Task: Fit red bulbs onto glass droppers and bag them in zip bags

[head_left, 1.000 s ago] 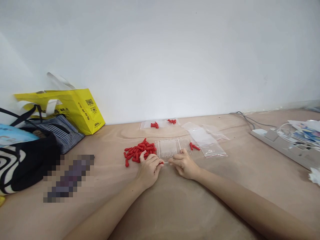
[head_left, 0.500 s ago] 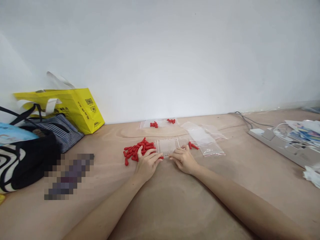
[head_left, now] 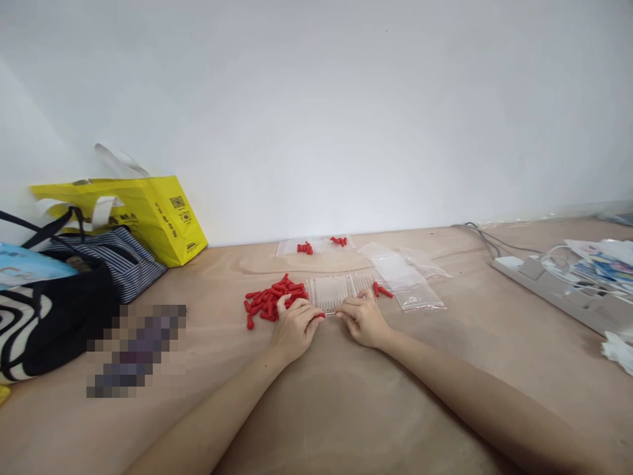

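My left hand (head_left: 295, 328) is closed, thumb and fingers pinching a red rubber dropper bulb (head_left: 320, 315) whose end sticks out to the right. Facing it, my right hand (head_left: 363, 320) pinches the end of a thin clear dropper tube (head_left: 330, 315) that lies crosswise between the hands. Just beyond them, a row of clear dropper tubes (head_left: 329, 289) lies side by side on the table. A heap of red bulbs (head_left: 270, 298) spreads behind and left of my left hand, which partly covers it. Two loose red bulbs (head_left: 382, 290) lie right of the row.
Clear zip bags (head_left: 420, 297) lie to the right. Near the wall, another bag (head_left: 284, 247) bears small groups of red bulbs. A yellow bag (head_left: 173, 214), a striped pouch (head_left: 133, 251) and a blurred-out item (head_left: 141, 349) are on the left. A power strip (head_left: 554, 293) is on the right.
Both hands stay close together with small finger shifts. The bulb's end shows slightly further right and lower, against the tube. The surroundings look the same.
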Available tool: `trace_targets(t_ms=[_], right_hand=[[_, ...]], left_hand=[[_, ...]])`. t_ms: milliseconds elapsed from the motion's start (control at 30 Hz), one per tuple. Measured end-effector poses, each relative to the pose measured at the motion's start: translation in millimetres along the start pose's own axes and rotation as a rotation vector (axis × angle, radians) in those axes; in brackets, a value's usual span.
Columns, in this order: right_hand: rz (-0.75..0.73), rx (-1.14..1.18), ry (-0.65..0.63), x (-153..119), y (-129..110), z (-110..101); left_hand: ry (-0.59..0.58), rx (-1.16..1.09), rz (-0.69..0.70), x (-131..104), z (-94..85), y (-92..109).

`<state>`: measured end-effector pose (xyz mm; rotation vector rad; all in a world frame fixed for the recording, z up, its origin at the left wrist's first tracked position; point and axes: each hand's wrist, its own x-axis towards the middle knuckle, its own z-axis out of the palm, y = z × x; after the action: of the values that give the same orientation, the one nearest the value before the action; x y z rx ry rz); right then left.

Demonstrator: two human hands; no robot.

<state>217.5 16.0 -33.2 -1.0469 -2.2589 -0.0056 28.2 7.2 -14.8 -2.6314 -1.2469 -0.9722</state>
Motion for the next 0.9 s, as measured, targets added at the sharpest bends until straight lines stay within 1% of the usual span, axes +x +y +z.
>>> trace_targets(t_ms=[133, 333, 433, 533, 700, 800, 900], right_hand=[[0.035, 0.03, -0.016, 0, -4, 1], [0.038, 0.075, -0.038, 1, -4, 2], [0.033, 0.092, -0.053, 2, -2, 2], [0.008, 0.102, -0.073, 2, 0, 2], [-0.074, 0.027, -0.083, -6, 3, -4], [-0.103, -0.04, -0.049, -10, 3, -10], [-0.114, -0.088, -0.008, -10, 1, -12]], left_hand=[[-0.03, -0.006, 0.006, 0, -1.5, 1], [-0.054, 0.002, 0.035, 0, -1.8, 3], [-0.047, 0.013, 0.041, 0, -0.4, 2], [-0.014, 0.036, 0.038, -1, -0.2, 0], [0.018, 0.099, 0.085, -5, -6.4, -4], [0.028, 0.121, 0.12, -8, -10.0, -6], [0.023, 0.126, 0.115, -8, -10.2, -5]])
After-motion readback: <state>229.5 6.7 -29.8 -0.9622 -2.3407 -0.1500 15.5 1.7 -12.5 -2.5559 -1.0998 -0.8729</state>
